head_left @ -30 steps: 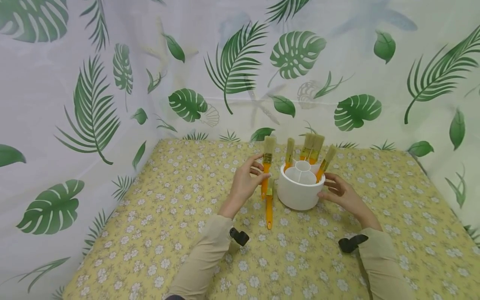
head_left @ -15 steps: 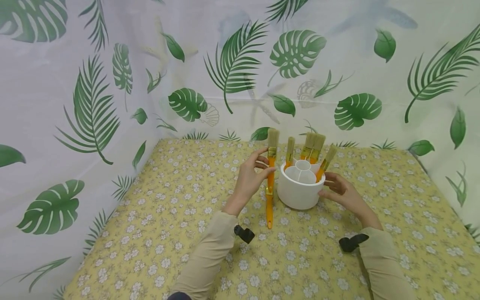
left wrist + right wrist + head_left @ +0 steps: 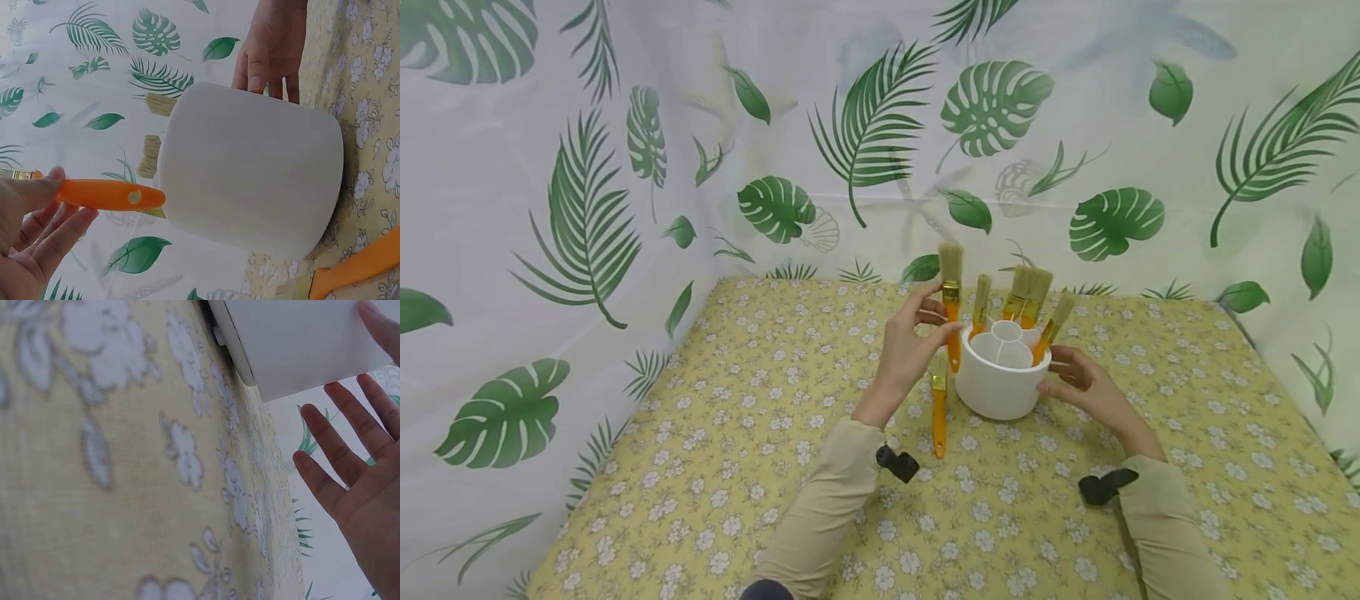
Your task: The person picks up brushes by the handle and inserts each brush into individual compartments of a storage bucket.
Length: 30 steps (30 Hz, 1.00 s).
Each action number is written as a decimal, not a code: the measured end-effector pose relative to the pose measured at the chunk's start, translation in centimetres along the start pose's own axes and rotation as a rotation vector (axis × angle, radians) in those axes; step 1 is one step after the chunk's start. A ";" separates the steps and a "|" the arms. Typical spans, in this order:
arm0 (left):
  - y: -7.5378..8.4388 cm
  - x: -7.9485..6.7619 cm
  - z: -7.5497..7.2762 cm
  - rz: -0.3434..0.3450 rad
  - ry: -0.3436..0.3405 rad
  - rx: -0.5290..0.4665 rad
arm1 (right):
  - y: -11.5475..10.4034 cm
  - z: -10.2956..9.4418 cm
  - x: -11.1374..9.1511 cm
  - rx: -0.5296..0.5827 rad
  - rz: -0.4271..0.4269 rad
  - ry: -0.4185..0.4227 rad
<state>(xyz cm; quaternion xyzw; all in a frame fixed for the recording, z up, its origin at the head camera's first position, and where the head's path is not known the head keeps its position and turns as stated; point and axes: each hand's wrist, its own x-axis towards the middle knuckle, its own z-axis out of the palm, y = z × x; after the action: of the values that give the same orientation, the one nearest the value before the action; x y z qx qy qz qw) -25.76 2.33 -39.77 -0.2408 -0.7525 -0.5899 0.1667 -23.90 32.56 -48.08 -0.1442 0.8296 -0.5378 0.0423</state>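
Between thumb and fingers my left hand (image 3: 904, 346) pinches a paintbrush (image 3: 952, 312) by its orange handle, bristles up. The handle's lower end (image 3: 147, 198) is at the rim of a round white divided holder (image 3: 998, 390), on its left side. Several more paintbrushes (image 3: 1036, 293) lean in the holder's compartments with their bristles upward. On the holder's right side rests my right hand (image 3: 1093, 393); in the right wrist view its fingers (image 3: 334, 447) are spread and fairly straight, with the thumb against the white wall (image 3: 300, 347).
Another orange-handled paintbrush (image 3: 939, 421) lies on the table just left of the holder, bristles away from me. A yellow flowered cloth (image 3: 737, 467) covers the table. Behind it hangs a white leaf-print curtain (image 3: 880, 200).
My left hand has raised the paintbrush and carried it right, from above the lying paintbrush to the holder's rim. The right hand and the holder have stayed nearly still.
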 end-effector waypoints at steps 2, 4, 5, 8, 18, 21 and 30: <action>0.3 0.1 0.1 0.007 0.010 -0.009 | 0.0 0.0 0.0 -0.003 0.001 0.003; 0.8 0.2 0.2 0.011 0.024 -0.018 | -0.1 0.0 0.0 -0.005 -0.001 0.006; 1.3 0.2 0.2 0.012 0.030 -0.022 | -0.1 0.0 0.0 -0.007 -0.002 0.008; 2.7 0.1 0.0 0.020 0.043 -0.041 | -0.2 -0.1 0.0 -0.010 -0.009 0.013; 4.6 0.1 -0.1 0.069 0.068 -0.074 | -0.2 -0.2 0.1 -0.014 -0.037 0.019; 4.5 0.3 0.1 0.087 0.082 -0.081 | -0.2 -0.2 0.1 -0.015 -0.042 0.020; 4.3 0.4 0.6 0.097 0.098 -0.072 | 0.0 0.0 0.0 -0.016 -0.023 0.026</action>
<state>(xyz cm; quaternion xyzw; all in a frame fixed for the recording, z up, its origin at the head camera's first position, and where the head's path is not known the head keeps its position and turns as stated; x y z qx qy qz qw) -23.68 3.83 -36.19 -0.2536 -0.7091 -0.6188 0.2232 -23.90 32.56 -48.03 -0.1470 0.8327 -0.5333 0.0242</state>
